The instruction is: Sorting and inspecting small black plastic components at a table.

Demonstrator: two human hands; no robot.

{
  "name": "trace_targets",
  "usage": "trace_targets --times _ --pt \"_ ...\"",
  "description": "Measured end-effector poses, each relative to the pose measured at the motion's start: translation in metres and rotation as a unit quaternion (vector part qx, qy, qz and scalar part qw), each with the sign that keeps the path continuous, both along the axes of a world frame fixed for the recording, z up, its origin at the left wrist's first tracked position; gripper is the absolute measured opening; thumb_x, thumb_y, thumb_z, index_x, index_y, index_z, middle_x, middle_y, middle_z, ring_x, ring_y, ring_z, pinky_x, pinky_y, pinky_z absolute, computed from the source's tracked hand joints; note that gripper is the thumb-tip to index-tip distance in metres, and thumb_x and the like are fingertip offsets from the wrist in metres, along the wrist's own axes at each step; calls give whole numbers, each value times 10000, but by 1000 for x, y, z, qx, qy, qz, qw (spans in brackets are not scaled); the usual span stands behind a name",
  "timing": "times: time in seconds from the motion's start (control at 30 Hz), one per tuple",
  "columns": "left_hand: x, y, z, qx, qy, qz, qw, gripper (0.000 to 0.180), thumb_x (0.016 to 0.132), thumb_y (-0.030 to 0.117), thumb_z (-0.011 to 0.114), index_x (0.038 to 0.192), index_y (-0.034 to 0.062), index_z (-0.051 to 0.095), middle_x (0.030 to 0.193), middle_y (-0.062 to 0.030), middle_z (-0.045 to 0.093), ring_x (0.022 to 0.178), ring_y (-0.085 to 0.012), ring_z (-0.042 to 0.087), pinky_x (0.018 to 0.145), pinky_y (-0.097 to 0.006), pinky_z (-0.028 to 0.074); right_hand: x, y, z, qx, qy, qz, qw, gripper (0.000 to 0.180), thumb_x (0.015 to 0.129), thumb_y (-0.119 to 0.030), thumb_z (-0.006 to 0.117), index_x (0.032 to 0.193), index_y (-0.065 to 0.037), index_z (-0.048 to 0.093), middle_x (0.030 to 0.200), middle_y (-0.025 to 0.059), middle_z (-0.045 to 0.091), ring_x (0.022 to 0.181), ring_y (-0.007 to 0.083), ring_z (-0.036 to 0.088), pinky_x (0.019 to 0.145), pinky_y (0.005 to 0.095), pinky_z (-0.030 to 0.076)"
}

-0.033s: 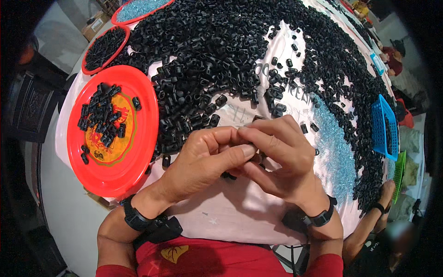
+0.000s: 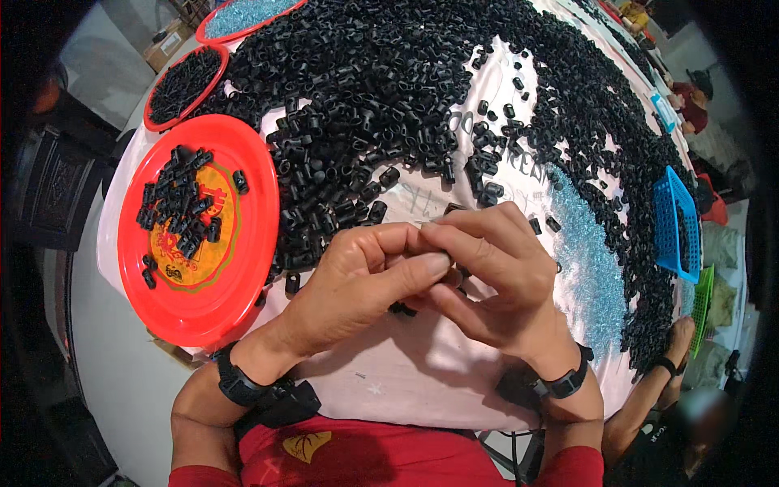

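Moved: R hand point(image 2: 507, 272) fingers, barely; rest looks same.
Writing: dk lettering on pale cloth-covered surface point(image 2: 349, 381); red print, yellow centre of red plate point(image 2: 195, 316).
Plate: loose blk tubes point(image 2: 373, 105).
Tubes: short, hollow, mostly heaped on surface.
Lt-blue bits point(image 2: 588, 276): shiny, piled R.
L hand point(image 2: 349, 280) + R hand: fingertips meet, bent; grip hidden, can't tell what's b/w.

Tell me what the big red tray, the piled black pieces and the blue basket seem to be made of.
Red tray: probably plastic, smooth and glossy, given its even colour and shiny rim.
Black pieces: likely moulded plastic, with a soft sheen; rubber is possible.
Blue basket: likely plastic, suggested by its uniform colour and openwork sides.
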State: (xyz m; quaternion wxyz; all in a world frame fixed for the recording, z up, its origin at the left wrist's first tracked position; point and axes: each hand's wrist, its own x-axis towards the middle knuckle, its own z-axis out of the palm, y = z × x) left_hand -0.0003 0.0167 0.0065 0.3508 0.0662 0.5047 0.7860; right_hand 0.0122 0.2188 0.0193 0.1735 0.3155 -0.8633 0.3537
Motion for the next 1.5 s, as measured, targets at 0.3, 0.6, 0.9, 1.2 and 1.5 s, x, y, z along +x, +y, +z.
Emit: trace_targets --times 0.3,0.6,0.9,1.2,1.5 --pt "-1 -10 -6 -7 -13 -82 997 300 1085 265 548 1119 23 722 977 12 716 872 -28 637 770 -212 550 0 4 -4 9 -20 12 1000 452 684 -57 858 1105 -10 700 967 121 700 766 284 633 680 368 539" --pt "2 -9 -2 -52 10 -74 996 314 1071 257 576 1063 -13 735 983 -48 749 858 -88 687 790 -251 578 -4 5 -7 19 -12 48 999 420 694 -96 858 1068 -1 691 920 129 682 727 303 616 643 380 521" --pt "-1 -11 1 -56 41 -89 994 321 1079 233 553 1030 -19 746 992 -78 778 852 -57 666 739 -242 555 -3 4 -5 28 -19 54 998 413 725 -110 849 1081 17 685 950 152 681 729 307 620 649 382 523" --pt "-2 -11 2 -38 21 -87 995 333 1079 249 555 1048 -15 757 970 -62 779 842 -48 656 739 -233 541 -2 3 -5 10 -41 49 998 434 713 -88 861 1094 18 681 947 149 685 730 298 617 651 377 517" --pt "2 -5 -5 -43 10 -51 998 316 1083 260 555 1052 7 742 969 -18 748 831 -30 630 745 -209 537 -8 5 -13 15 -13 46 999 442 731 -66 837 1127 14 659 960 143 678 776 307 629 681 386 525"
